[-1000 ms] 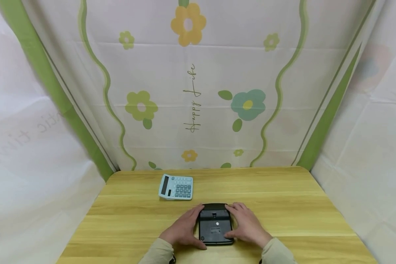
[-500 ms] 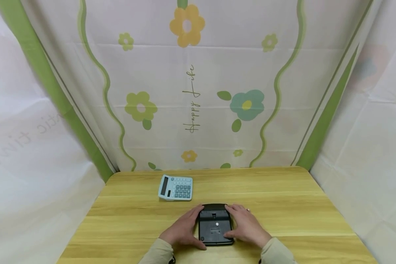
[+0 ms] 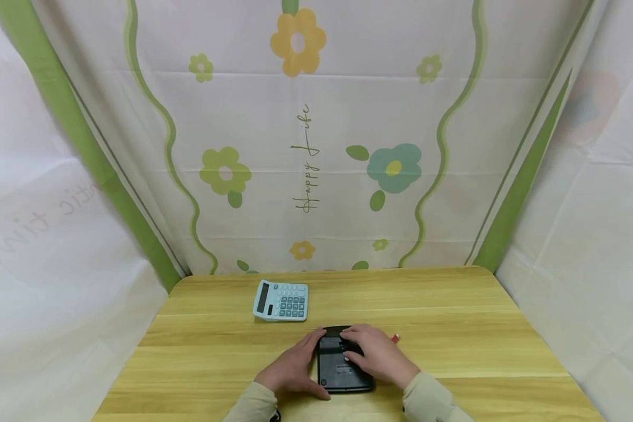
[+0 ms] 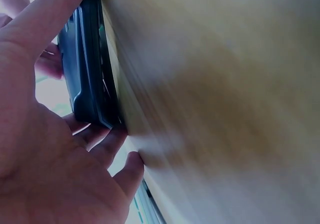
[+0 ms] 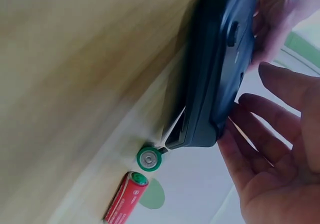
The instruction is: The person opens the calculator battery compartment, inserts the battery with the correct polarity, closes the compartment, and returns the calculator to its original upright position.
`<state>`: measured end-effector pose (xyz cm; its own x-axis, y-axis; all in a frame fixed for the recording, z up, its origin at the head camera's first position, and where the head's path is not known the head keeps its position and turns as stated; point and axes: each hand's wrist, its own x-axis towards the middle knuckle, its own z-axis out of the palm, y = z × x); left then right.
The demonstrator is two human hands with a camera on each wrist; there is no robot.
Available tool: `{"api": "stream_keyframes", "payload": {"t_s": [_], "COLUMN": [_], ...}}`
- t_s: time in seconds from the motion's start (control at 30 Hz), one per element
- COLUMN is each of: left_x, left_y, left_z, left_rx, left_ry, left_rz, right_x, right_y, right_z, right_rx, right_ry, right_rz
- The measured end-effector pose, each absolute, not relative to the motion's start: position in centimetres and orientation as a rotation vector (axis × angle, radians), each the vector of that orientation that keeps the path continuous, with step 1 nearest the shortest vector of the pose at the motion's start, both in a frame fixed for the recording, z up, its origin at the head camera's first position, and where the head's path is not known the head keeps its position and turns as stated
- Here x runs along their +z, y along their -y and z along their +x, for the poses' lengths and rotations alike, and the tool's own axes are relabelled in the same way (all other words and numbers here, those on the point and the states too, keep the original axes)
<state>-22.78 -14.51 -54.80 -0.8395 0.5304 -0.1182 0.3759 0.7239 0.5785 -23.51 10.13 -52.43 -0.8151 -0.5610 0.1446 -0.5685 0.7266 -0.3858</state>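
Note:
A black calculator (image 3: 334, 374) lies back side up near the table's front edge, with a small label on its underside. My left hand (image 3: 294, 366) grips it along the left side, the thumb at the near corner and the fingers at the far corner. Over the back's upper right part lies my right hand (image 3: 380, 354), its fingertips touching near the far end. In the right wrist view the right thumb (image 5: 287, 84) stands apart from the casing. The right hand covers part of the back and right side.
A light blue calculator (image 3: 281, 300) lies face up farther back on the wooden table (image 3: 453, 328). Beyond the black calculator's far end are a green-ended battery (image 5: 149, 159) and a red battery (image 5: 125, 199). Printed curtains (image 3: 306, 129) enclose the table's back and sides.
My right hand has moved left from the black calculator's right edge onto its back. A red battery tip behind that hand now shows more. The left hand and calculator have stayed put.

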Motion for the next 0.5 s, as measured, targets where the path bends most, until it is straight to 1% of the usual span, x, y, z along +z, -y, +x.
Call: {"api": "stream_keyframes", "payload": {"t_s": [0.5], "left_x": [-54.6], "left_y": [14.5], "left_z": [-22.8], "left_rx": [0.816], "left_ry": [-2.643], "left_rz": [0.7], "right_x": [-53.6], "right_y": [-9.0], "right_z": [-25.5], "right_rx": [0.518], "right_ry": [2.741], "right_rz": [1.029]}}
